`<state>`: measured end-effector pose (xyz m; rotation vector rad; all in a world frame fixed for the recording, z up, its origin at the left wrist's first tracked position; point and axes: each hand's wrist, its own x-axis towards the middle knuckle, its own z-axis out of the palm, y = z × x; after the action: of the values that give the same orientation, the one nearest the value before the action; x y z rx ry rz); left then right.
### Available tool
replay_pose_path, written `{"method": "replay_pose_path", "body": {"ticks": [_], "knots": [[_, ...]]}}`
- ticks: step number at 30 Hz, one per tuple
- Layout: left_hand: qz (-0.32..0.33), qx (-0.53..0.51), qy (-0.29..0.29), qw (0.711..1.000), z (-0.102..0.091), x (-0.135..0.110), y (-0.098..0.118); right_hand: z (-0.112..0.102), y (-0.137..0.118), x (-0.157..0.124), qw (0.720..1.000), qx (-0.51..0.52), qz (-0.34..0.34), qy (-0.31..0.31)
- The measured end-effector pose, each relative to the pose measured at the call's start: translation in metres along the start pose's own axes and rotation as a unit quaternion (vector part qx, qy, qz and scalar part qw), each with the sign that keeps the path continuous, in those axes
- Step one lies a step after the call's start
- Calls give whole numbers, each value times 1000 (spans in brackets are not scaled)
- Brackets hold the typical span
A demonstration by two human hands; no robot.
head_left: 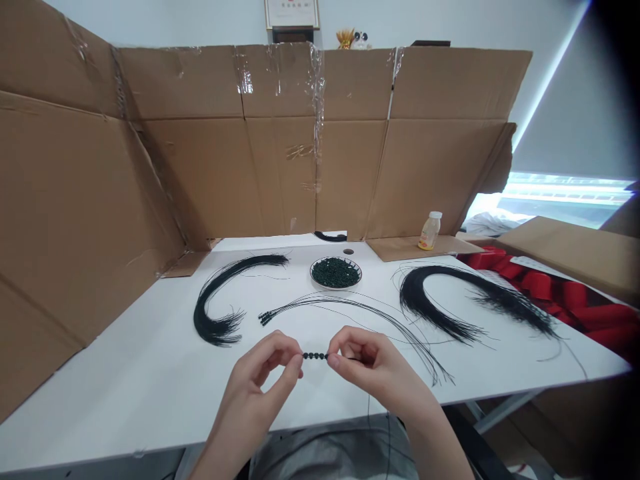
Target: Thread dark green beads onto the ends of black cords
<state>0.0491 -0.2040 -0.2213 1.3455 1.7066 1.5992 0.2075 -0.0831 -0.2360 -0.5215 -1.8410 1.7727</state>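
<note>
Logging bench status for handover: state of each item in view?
Left hand: pinching beaded cord
Right hand: pinching beaded cord
Beaded cord: several dark beads threaded
White dish: heaped with dark green beads
Left cord bundle: lying curved
Right cord bundle: lying arched
Bead-tipped cords: lying spread
Bottle: upright, capped

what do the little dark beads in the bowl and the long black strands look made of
The small beads look like dark green glass or plastic: a faint sheen, but too small to tell which. The long black strands look like a synthetic cord, perhaps nylon: thin, matte, holding springy curves.
</note>
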Motion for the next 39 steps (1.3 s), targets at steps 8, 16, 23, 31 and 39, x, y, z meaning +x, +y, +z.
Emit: {"method": "replay_pose_path", "body": {"ticks": [8, 16, 23, 31, 39], "knots": [[71, 151, 38, 985, 4, -1, -10, 8, -8, -9, 999, -35, 14, 1], [58, 148, 25, 987, 7, -4, -5, 6, -2, -4, 997, -64, -3, 38], [64, 130, 7, 990, 6, -4, -8, 5, -1, -3, 998, -56, 0, 27], [60, 131, -41, 989, 4, -2, -15, 2, 5, 7, 999, -34, 3, 9], [41, 50, -82, 995, 1, 0, -8, -6, 10, 13, 999, 11, -4, -40]]}}
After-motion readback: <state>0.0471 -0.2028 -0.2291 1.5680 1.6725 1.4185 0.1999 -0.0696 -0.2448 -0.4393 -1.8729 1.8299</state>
